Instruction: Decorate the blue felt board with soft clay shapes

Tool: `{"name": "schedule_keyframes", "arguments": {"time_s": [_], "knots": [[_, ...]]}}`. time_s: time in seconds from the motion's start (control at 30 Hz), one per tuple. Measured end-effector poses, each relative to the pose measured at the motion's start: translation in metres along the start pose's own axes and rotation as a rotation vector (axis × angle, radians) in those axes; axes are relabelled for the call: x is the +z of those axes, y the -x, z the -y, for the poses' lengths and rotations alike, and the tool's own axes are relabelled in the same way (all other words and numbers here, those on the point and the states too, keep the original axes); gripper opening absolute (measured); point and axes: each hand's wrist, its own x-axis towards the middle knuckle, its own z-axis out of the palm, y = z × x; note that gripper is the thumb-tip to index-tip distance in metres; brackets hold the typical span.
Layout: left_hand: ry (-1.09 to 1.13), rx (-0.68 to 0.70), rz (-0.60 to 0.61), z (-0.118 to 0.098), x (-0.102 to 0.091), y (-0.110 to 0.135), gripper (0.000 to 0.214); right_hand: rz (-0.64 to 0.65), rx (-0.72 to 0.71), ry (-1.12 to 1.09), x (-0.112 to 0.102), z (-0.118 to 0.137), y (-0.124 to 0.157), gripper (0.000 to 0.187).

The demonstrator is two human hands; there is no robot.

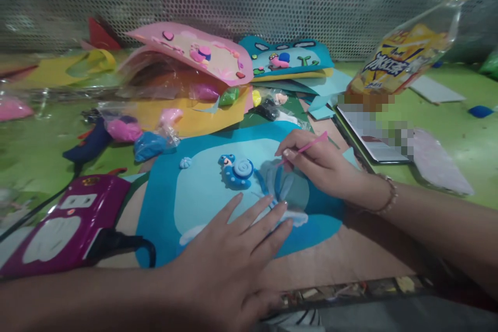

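Observation:
A blue foam sheet (163, 207) with a lighter blue panel lies in front of me. On it sit a clay snail (237, 170) and a small blue shell shape (185, 162). My left hand (229, 254) lies flat on the sheet, fingers spread, fingertips beside a thin pale-blue clay figure (282, 187). My right hand (319, 163) pinches a pink stick tool (307, 148), its tip down at that clay figure. A bracelet is on my right wrist.
A purple power strip (66, 220) with a black cord lies at the left. Bagged clay lumps (136, 132), coloured foam sheets and finished foam pictures (194, 54) crowd the back. A yellow snack bag (404, 54) and a phone (369, 129) are at the right. Perforated metal wall behind.

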Motion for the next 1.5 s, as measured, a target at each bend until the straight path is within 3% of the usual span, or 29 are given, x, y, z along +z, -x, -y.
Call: {"name": "schedule_keyframes", "arguments": {"time_s": [0.43,1.23,1.5], "knots": [[-0.055,-0.026,-0.048,-0.005,0.006,-0.001,0.059,0.178,-0.019,-0.036,-0.004,0.011,-0.001,0.016],[-0.008,0.009,-0.037,-0.002,0.003,-0.002,0.057,0.156,-0.004,-0.013,-0.004,0.012,-0.001,0.015],[-0.093,-0.012,-0.075,-0.005,0.006,-0.002,0.058,0.105,0.150,-0.102,0.000,0.008,-0.002,0.015]]}}
